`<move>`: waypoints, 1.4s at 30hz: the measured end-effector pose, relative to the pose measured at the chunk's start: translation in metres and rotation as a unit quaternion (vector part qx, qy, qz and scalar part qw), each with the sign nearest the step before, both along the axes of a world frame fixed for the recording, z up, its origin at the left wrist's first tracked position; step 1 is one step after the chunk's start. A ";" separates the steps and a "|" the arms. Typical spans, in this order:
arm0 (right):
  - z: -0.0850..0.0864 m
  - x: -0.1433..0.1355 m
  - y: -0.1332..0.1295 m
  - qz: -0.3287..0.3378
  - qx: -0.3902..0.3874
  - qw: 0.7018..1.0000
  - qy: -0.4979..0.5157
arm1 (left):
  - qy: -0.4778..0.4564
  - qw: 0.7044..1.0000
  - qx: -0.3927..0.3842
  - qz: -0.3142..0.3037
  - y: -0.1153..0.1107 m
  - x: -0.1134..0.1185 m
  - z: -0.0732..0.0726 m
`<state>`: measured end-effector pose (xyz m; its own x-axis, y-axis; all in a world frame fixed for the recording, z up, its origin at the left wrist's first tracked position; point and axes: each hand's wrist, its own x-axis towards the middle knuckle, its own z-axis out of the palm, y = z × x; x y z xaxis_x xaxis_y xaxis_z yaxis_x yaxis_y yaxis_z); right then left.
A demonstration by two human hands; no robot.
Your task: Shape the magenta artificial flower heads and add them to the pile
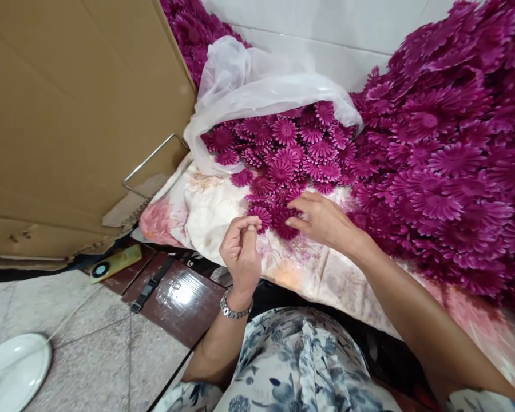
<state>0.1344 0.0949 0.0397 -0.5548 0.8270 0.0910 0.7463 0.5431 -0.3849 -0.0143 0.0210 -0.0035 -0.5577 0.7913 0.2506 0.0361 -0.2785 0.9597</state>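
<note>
Magenta artificial flower heads (pixel 281 171) spill from a white plastic bag (pixel 270 94) onto a floral cloth (pixel 214 197). My left hand (pixel 242 246), with a metal watch (pixel 236 309) on its wrist, is closed in a pinch at the near edge of the flowers. One flower head (pixel 260 217) lies right at its fingertips; whether the pinch holds anything is hard to make out. To the right, my right hand (pixel 321 220) reaches over the flowers, thumb and fingers apart beside a darker flower head (pixel 284 224).
A large heap of magenta flower heads (pixel 450 171) rises on the right. A cardboard sheet (pixel 77 114) with a bent metal wire (pixel 150 159) stands at left. Below are a brown case (pixel 184 297), a yellow object (pixel 117 263) and a round white base (pixel 19 366) on the tiled floor.
</note>
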 end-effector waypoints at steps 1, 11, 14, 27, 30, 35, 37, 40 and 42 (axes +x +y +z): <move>0.000 -0.002 0.000 0.001 0.000 1.000 0.002 | 0.021 1.000 -0.010 -0.007 -0.002 -0.002 0.000; 0.001 -0.006 -0.001 0.006 0.006 0.999 0.042 | 0.251 0.968 -0.017 0.018 -0.005 -0.019 -0.003; -0.002 -0.022 0.002 -0.001 0.058 0.997 0.041 | 0.258 0.966 -0.036 0.012 -0.002 -0.023 -0.004; 0.003 -0.029 0.025 -0.101 -0.055 0.960 0.255 | 0.259 0.965 -0.029 -0.002 0.002 -0.028 -0.016; 0.002 -0.013 0.021 -0.168 -0.093 0.954 0.228 | 0.324 0.946 -0.006 0.002 0.000 -0.026 -0.013; 0.003 -0.003 0.013 -0.167 -0.130 0.924 0.318 | 0.516 0.855 -0.005 -0.040 -0.004 -0.012 -0.003; 0.005 0.000 0.009 -0.174 -0.158 0.904 0.357 | 0.575 0.814 -0.023 -0.081 -0.003 -0.005 0.000; 0.007 0.006 0.002 -0.182 -0.197 0.876 0.401 | 0.622 0.776 -0.052 -0.095 0.003 0.002 0.001; 0.004 0.012 -0.002 -0.182 -0.212 0.866 0.414 | 0.621 0.778 -0.062 -0.071 0.011 0.002 0.001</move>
